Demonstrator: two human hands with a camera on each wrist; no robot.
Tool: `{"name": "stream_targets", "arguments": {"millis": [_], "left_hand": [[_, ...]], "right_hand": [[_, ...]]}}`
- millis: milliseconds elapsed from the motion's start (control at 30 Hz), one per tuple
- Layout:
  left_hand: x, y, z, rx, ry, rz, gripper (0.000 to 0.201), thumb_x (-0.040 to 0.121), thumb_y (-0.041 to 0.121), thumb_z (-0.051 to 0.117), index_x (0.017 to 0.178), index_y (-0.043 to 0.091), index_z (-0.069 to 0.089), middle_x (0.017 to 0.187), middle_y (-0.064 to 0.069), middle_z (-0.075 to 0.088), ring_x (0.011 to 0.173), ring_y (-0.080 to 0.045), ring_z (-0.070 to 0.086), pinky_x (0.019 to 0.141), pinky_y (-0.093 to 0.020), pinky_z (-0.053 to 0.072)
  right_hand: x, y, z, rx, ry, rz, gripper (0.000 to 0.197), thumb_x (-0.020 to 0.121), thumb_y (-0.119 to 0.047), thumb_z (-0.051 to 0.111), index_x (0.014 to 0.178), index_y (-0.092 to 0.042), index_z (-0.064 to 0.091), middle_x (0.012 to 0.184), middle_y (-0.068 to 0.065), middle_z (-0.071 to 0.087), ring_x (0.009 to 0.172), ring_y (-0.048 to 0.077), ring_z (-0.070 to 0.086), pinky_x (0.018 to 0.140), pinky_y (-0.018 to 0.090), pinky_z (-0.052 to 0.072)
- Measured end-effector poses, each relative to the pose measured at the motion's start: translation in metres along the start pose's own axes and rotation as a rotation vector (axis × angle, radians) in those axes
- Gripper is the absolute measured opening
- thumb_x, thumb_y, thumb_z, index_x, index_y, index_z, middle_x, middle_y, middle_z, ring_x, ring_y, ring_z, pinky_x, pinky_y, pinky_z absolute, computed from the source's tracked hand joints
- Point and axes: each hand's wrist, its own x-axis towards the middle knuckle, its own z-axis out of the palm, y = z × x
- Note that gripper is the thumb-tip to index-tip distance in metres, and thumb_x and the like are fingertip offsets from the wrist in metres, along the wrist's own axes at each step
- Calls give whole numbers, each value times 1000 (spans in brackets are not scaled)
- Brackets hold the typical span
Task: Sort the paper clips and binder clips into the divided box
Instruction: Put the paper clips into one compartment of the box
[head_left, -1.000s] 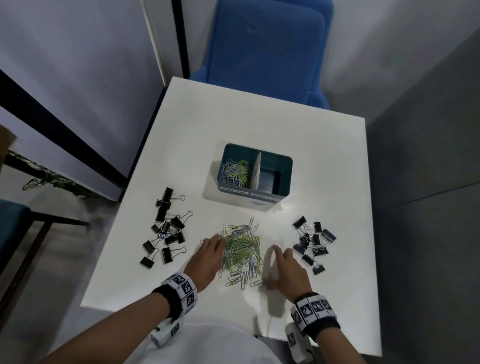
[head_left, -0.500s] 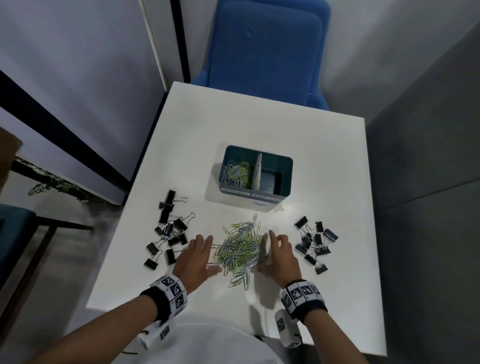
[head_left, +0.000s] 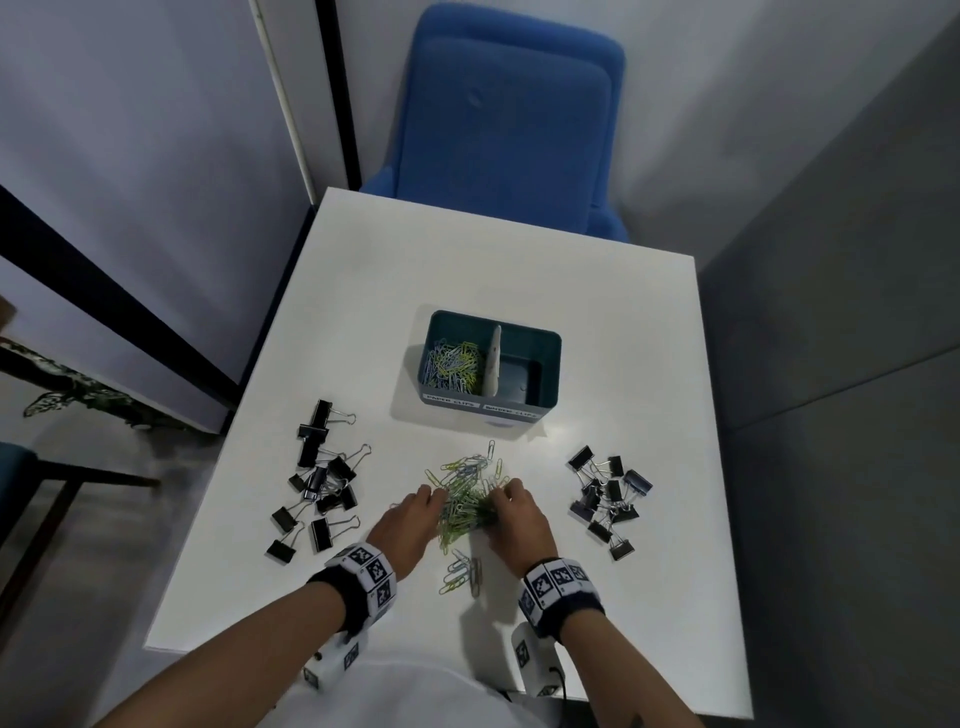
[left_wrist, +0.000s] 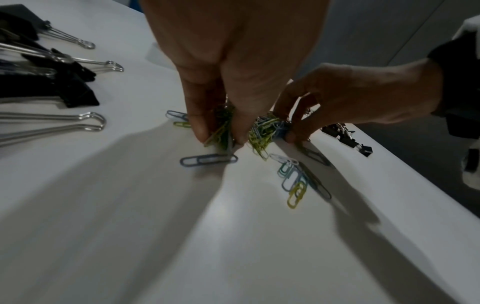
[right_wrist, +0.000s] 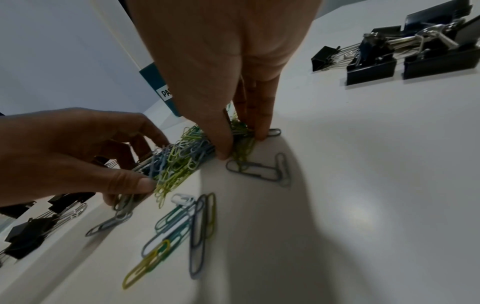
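Note:
A heap of coloured paper clips (head_left: 467, 501) lies on the white table (head_left: 597, 291) in front of me. My left hand (head_left: 434, 499) and right hand (head_left: 501, 493) squeeze it from either side. In the left wrist view my left thumb and fingers (left_wrist: 200, 131) pinch a bunch of clips. In the right wrist view my right thumb and fingers (right_wrist: 262, 133) pinch another bunch. A few loose paper clips (head_left: 460, 571) lie nearer to me. The teal divided box (head_left: 550, 340) stands beyond the heap, with paper clips (head_left: 452, 364) in its left compartment. Black binder clips lie in a left group (head_left: 322, 478) and a right group (head_left: 608, 493).
A blue chair (head_left: 504, 119) stands behind the table's far edge. A white partition with a black strip runs along the left side. The table's right edge drops to grey floor close to the right binder clips.
Both hands have moved inward and forward, from flat at the heap's near edges to gripping it from both sides. The heap is now narrower and bunched between them.

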Motion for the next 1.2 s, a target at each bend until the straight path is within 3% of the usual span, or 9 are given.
{"name": "stream_targets", "arguments": {"millis": [100,233,533,633,767,933,1067,1133,1200], "left_hand": [[0,-4,-12,-107,5,-10,33,84,7,66,113,12,51,99,-8,54,78,-30,61,61,-36,47],[3,-8,-22,-166,17,-61,9,88,9,54,94,14,59,93,-6,59,78,-27,59,67,-37,48],[10,14,-102,-412,236,60,17,89,1,59,77,11,63,75,2,63,68,-11,59,62,-22,49],[30,23,-142,-485,368,64,14,91,1,57,82,9,65,78,1,64,73,-11,62,67,-22,54],[72,21,-178,-499,461,41,7,88,6,64,89,11,70,85,-1,69,79,-14,65,74,-30,56],[89,8,-186,-432,353,-18,46,83,7,71,127,11,58,122,-12,63,110,-27,60,93,-39,50],[70,-1,-156,-379,462,-32,15,90,9,62,103,14,67,98,-3,70,83,-17,66,76,-36,57],[59,-3,-132,-322,403,8,10,94,14,57,92,17,66,84,2,68,68,-11,63,64,-33,58],[51,-5,-108,-259,270,30,11,95,17,55,97,18,66,91,1,68,72,-10,64,68,-29,58]], "right_hand": [[-2,5,-3,4,-3,-6,24,77,-4,61,101,-8,60,104,10,54,89,30,55,61,29,37],[-5,9,-13,69,3,16,11,85,-10,58,91,-11,67,91,6,63,81,27,62,67,33,50],[-16,7,-38,128,84,21,23,80,0,55,64,-13,66,60,2,62,54,9,45,48,9,23],[-19,2,-54,161,112,-49,23,80,2,56,62,-10,64,57,3,60,51,6,45,49,9,27],[-10,-8,-81,172,137,-118,18,79,0,62,68,-11,67,68,-1,69,64,10,62,64,27,52],[16,-34,-140,204,260,-203,11,84,-6,69,83,-14,76,84,-3,74,73,8,65,75,18,52],[57,-56,-176,184,342,-241,16,85,-2,66,79,-13,76,78,0,73,67,8,63,71,21,54],[79,-65,-186,185,355,-212,16,85,-2,65,79,-13,75,78,2,73,70,13,65,72,29,58],[96,-73,-191,198,333,-173,11,84,-5,67,84,-13,74,80,4,72,74,18,65,74,35,57]]}}
